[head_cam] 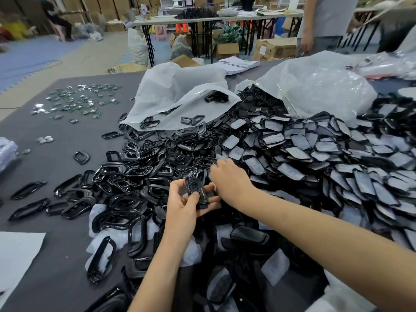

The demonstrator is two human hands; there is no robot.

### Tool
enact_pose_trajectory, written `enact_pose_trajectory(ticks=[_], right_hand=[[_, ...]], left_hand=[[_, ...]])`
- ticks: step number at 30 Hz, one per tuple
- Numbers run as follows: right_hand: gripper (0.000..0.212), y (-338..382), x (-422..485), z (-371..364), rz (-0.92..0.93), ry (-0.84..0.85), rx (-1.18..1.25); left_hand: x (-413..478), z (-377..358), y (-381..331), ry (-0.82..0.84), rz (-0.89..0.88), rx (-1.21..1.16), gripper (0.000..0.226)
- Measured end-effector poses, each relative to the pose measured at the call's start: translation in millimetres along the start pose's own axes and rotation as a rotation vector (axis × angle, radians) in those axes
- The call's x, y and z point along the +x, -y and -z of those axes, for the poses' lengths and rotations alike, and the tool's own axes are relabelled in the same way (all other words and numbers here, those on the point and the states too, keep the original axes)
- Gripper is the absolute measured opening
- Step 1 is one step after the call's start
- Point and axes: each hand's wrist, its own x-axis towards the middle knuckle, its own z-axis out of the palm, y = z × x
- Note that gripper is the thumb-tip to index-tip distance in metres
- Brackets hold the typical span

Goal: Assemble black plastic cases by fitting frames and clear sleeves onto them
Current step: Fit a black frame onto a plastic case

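The black case (193, 185), laid along 11–5 o'clock, is pinched in the grip of the left hand (180, 204); the grip of the right hand (229, 181), at 2 o'clock, cannot be told.

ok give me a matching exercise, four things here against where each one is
Things:
1. case
2. frames
3. shiny bits
4. paper stack

Places:
a. scattered at the far left of the table
b. held in the left hand
c. at the table's far edge
d. heaped in front of a white bag

Pairs: 1-b, 2-d, 3-a, 4-c
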Motion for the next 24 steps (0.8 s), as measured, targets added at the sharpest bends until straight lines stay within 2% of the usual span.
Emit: enact_pose_trajectory(ticks=[5, 8, 13, 16, 18, 21, 24], right_hand=[[0.021, -4, 6, 3, 0.012, -0.084, -0.095], [0.023, -7, 3, 2, -0.037, -0.148, 0.005], [0.015, -20, -3, 12, -0.22, -0.142, 0.457], [0.016, -19, -11, 27, -0.435, -0.091, 1.02], [0.015, -16, -22, 37, -0.493, -0.038, 1.386], [0.01, -10, -41, 47, -0.486, -0.033, 1.606], [0.01, -7, -56, 51, -0.5, -0.056, 1.715]], left_hand=[[1, -1, 1, -0.019, 0.007, -0.023, 0.02], [0, 0, 2, -0.01, -0.001, -0.041, 0.02], [2, 1, 5, 0.005, -0.004, -0.043, 0.021], [2, 1, 5, 0.006, -0.006, -0.056, 0.02], [1, 1, 6, 0.005, 0.001, -0.077, 0.018], [1, 1, 5, 0.004, 0.004, -0.098, 0.014], [0, 0, 3, 0.01, 0.005, -0.117, 0.013]])
